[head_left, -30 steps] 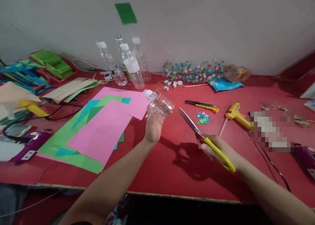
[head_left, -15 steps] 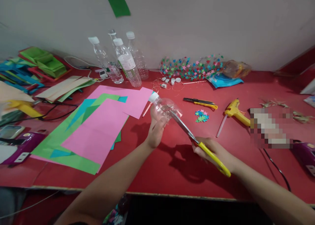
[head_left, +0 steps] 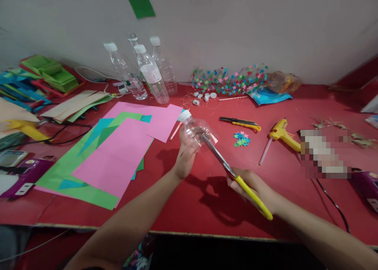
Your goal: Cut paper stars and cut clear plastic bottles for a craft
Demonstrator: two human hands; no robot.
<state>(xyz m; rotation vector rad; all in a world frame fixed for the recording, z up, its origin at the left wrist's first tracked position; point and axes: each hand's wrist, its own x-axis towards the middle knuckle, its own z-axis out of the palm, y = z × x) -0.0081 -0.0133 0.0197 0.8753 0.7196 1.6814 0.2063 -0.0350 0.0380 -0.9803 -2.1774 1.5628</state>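
Observation:
My left hand (head_left: 186, 156) is closed round the top part of a clear plastic bottle (head_left: 201, 130), its white cap tilted up to the left and its cut, open end facing right. In my right hand (head_left: 249, 185) is a pair of scissors (head_left: 220, 158) with yellow handles. The blade tips reach the cut edge of the bottle; whether plastic lies between the blades is hard to make out. Beyond my hands lie a utility knife (head_left: 240, 123) and a small pile of coloured paper stars (head_left: 242, 139).
Pink and green paper sheets (head_left: 118, 156) overlap on the left of the red table (head_left: 177, 211). Several upright plastic bottles (head_left: 152, 75) stand by the wall, left of a star-covered clear bottle (head_left: 230, 81). A yellow glue gun (head_left: 283, 134) lies to the right, its black cable trailing.
The scissors have moved left from beside the bottle piece to its cut edge, and their blades now overlap it. My left hand keeps its hold on the bottle piece. The view has shifted slightly.

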